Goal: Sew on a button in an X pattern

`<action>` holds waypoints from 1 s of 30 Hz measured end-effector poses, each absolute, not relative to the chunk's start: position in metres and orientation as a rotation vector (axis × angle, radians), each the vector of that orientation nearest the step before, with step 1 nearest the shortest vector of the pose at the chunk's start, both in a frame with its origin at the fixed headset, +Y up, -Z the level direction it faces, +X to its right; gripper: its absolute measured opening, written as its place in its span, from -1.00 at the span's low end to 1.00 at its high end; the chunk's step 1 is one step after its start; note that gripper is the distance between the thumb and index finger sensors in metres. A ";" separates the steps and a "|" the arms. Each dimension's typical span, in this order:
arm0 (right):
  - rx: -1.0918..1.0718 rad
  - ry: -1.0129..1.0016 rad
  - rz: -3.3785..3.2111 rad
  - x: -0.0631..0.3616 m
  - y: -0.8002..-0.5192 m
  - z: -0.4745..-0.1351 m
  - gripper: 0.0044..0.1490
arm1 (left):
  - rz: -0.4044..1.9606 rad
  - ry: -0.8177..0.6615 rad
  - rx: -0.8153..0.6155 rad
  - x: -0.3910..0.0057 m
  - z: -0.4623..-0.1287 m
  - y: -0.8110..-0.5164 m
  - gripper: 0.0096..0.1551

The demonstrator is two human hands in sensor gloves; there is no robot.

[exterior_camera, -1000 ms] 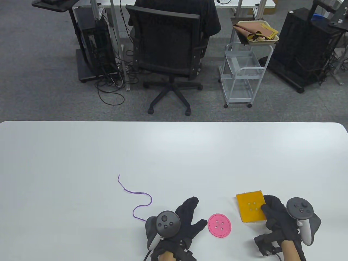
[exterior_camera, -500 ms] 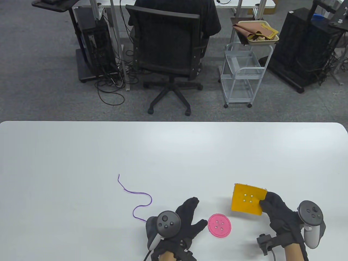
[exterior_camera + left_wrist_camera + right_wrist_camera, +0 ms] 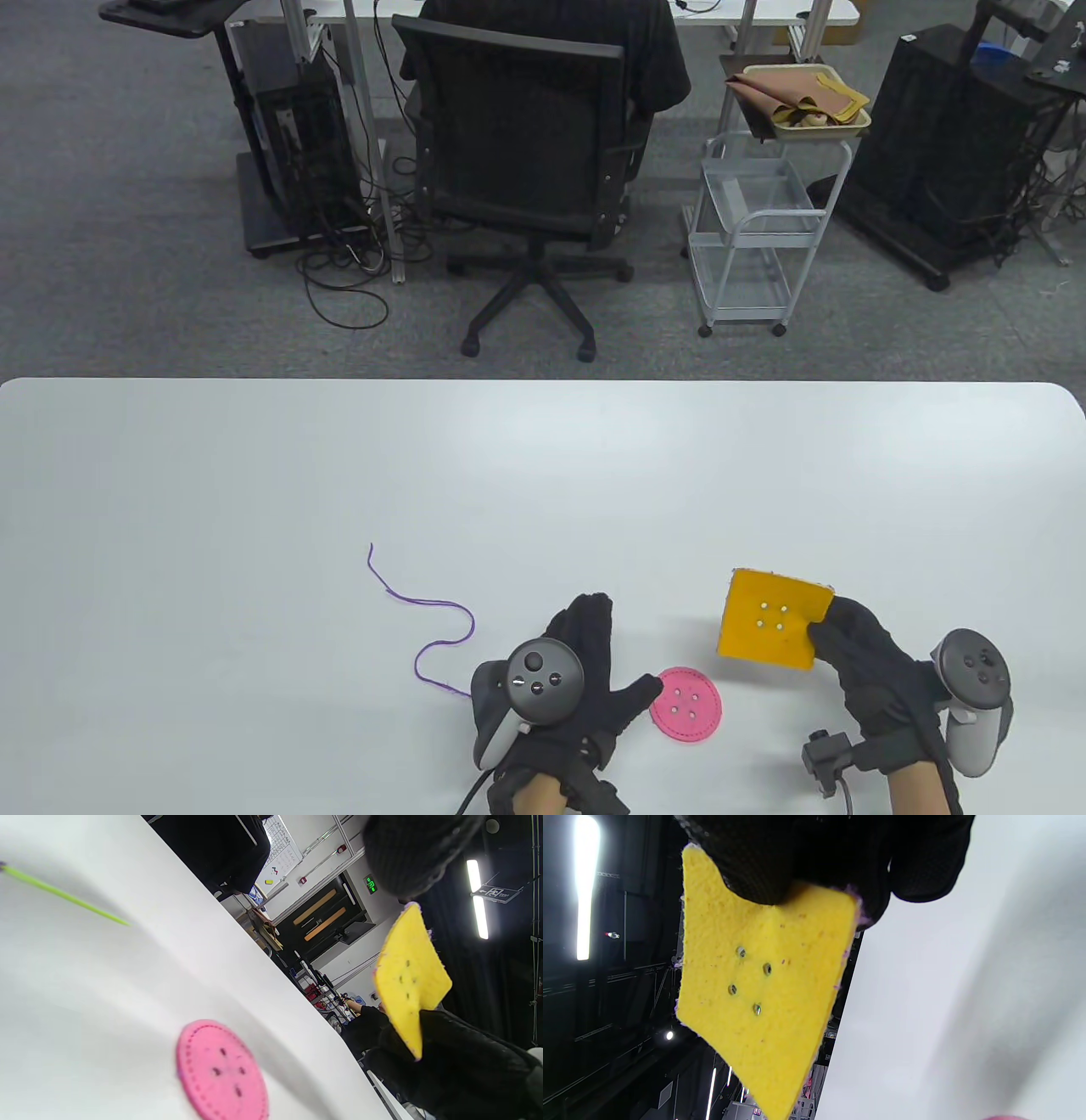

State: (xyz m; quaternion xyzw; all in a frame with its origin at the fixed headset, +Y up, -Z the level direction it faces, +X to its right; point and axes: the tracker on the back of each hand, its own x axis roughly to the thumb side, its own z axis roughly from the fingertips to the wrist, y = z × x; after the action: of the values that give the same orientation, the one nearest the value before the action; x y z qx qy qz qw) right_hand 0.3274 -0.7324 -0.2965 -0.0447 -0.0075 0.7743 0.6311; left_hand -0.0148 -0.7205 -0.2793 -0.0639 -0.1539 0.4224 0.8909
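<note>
Lying flat on the table [image 3: 254, 475], the pink button [image 3: 685, 705] sat at three o'clock of the left hand [image 3: 585, 679], whose spread thumb just reached its rim. The right hand [image 3: 865, 671] pinched the yellow felt square [image 3: 772, 620] aloft at one o'clock of the button. The purple thread [image 3: 433, 628] trailed at ten o'clock; no needle was discernible.
</note>
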 end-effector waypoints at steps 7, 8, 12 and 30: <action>-0.105 -0.012 1.748 0.330 -0.733 -0.296 -0.54 | 0.741 -0.270 -0.288 0.015 -0.292 -0.717 0.10; -0.106 -0.005 1.747 0.330 -0.733 -0.296 -0.54 | 0.729 -0.259 -0.293 0.018 -0.295 -0.721 0.07; -0.112 0.001 1.749 0.330 -0.733 -0.296 -0.54 | 0.632 -0.231 -0.349 0.031 -0.299 -0.735 0.04; -0.112 0.014 1.757 0.327 -0.735 -0.297 -0.54 | 0.381 -0.292 -0.512 0.079 -0.293 -0.779 0.14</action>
State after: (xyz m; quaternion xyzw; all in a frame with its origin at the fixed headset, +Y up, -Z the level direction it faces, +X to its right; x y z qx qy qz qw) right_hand 0.3275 -0.7352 -0.2969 -0.0490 0.0063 0.7693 0.6370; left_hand 0.0790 -0.7791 -0.2932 -0.2506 -0.1432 0.1865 0.9391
